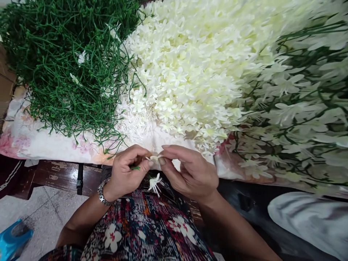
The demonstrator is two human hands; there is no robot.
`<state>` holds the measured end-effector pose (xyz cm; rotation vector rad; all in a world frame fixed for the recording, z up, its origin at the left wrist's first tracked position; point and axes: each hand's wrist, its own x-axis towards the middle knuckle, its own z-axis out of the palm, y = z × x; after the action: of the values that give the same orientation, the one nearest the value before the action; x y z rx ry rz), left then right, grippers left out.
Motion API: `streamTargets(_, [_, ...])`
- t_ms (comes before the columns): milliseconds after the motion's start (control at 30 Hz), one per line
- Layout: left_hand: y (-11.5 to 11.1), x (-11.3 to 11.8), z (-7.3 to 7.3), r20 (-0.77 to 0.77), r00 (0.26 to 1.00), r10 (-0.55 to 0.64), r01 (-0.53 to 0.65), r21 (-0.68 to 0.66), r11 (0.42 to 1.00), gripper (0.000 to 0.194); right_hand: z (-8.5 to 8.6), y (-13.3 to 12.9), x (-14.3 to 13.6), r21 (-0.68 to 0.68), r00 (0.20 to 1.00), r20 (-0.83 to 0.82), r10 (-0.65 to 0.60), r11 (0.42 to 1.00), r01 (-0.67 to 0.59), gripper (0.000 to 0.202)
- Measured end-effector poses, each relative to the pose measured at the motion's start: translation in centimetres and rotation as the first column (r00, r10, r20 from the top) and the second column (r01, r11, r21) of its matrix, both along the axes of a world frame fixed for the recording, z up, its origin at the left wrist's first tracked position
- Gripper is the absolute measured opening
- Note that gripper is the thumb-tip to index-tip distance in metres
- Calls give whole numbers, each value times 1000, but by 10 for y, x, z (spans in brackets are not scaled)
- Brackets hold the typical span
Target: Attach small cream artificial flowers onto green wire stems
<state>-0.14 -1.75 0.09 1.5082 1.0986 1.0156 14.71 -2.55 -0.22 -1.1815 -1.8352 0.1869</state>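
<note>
Fingers of both hands pinch a small white flower (153, 158) between them, over the lap. Left hand (127, 171) also grips a green stem (135, 168); wristwatch (102, 194) on that wrist. Right hand (190, 170) palm-down. White flower heap (190, 65) just beyond; green stem pile (67, 61) left. No readable writing.

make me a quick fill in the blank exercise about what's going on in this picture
1. The left hand wears a metal ______ at its wrist.
2. Both hands pinch a small cream artificial flower; the right hand meets it from the ______ side of the picture.
3. The pile of bare green plastic stems lies to the ______ of the heap of loose cream petals.
4. The stems rest on a ______-patterned cloth.

Missing words: watch; right; left; floral
</note>
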Motion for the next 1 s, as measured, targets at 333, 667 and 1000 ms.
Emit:
streamTargets(333, [-2, -17, -5, -37, 983, 181, -176, 115, 978, 6, -9, 18, 9, -82, 987, 146, 62, 995, -50, 18])
streamTargets(667, [-4, -26, -9, -54, 983, 174, -175, -1, 985, 5, -2, 41, -17, -188, 821, 554, 139, 981, -39, 17])
streamTargets(1000, [-3, -21, -10, -8, 981, 193, -192, 59, 980, 4, 3, 28, 1, -286, 940, 274, 204, 950, -123, 8])
